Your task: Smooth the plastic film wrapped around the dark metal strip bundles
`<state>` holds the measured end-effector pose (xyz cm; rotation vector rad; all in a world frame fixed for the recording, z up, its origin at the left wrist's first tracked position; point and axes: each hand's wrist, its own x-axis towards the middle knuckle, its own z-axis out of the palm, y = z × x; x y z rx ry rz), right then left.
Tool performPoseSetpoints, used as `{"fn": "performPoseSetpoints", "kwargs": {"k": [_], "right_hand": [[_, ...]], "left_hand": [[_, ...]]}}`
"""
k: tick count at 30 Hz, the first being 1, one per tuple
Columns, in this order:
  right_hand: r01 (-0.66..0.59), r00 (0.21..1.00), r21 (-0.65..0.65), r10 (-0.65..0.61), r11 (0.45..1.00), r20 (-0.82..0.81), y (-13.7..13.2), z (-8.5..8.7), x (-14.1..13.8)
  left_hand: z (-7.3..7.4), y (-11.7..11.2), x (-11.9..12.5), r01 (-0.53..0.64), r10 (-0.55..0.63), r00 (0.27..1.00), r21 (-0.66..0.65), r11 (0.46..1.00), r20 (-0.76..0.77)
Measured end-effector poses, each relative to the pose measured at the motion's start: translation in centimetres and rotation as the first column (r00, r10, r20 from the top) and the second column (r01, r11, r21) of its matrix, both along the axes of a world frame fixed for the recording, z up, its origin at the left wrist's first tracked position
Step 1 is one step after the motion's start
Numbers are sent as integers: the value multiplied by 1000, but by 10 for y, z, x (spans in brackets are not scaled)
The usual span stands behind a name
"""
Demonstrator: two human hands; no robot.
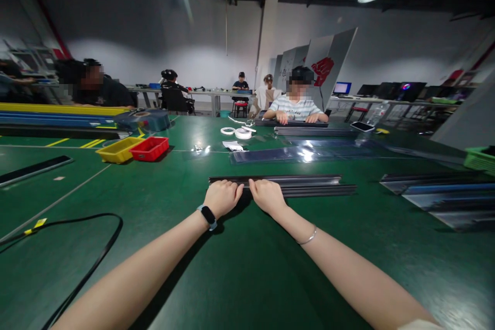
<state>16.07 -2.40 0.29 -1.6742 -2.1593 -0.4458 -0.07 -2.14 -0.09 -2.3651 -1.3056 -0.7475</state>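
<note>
A long black channel-shaped strip lies crosswise on the green table ahead of me, with raised edges along its length. My left hand is closed over its left part, knuckles up and thumb pointing inward. Close beside it, my right hand is also closed on the strip, farther right. The two thumbs are a short gap apart. My fingertips are hidden behind the strip's far edge. A watch is on my left wrist and a thin bracelet on my right.
Clear plastic film lies beyond the strip, with white tape rolls behind it. Yellow and red bins stand at left, above a black cable. More strips lie at right. A co-worker sits opposite.
</note>
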Motion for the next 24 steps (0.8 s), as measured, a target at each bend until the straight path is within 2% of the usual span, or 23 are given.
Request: {"fn": "performPoseSetpoints", "kwargs": {"k": [5, 11, 24], "right_hand": [[-97, 995, 5, 97, 995, 20, -6, 8, -5], [-210, 975, -97, 216, 973, 57, -3, 14, -17], [-200, 977, -186, 210, 962, 33, 1, 16, -17]], "left_hand": [[1, -2, 0, -9, 9, 1000, 24, 1000, -13], [1, 0, 0, 20, -19, 1000, 30, 999, -16], [-3, 9, 4, -40, 40, 999, -60, 997, -7]]}}
